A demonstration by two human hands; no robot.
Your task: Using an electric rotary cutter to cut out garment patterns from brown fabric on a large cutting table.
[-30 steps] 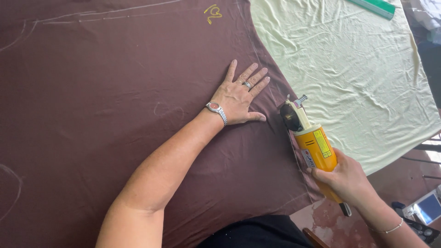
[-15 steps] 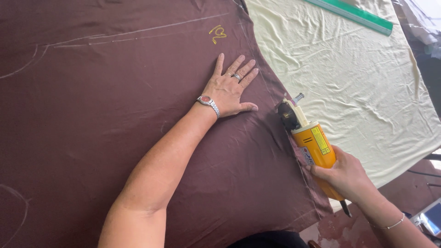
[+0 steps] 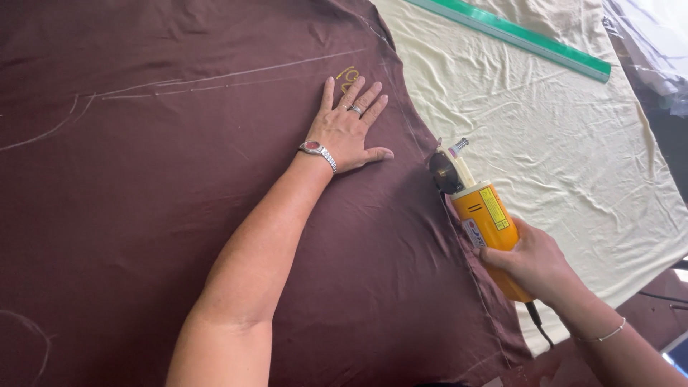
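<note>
Head view, my left hand [image 3: 349,131] flat, fingers spread on brown cloth [image 3: 143,215] at centre, my right hand [image 3: 534,261] gripping a yellow cutter [image 3: 484,215] at lower right.

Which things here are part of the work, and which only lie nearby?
In use: brown fabric, pressed flat by left hand; yellow electric cutter, gripped by right hand.
Lying about: cream cloth, green ruler.

The brown cloth [image 3: 143,215] looks matt and smooth; the cream sheet [image 3: 573,165] is matt, wrinkled cloth. The cutter [image 3: 487,222] has glossy yellow plastic, the ruler [image 3: 516,36] shiny green plastic, the watch [image 3: 319,152] polished metal.
</note>
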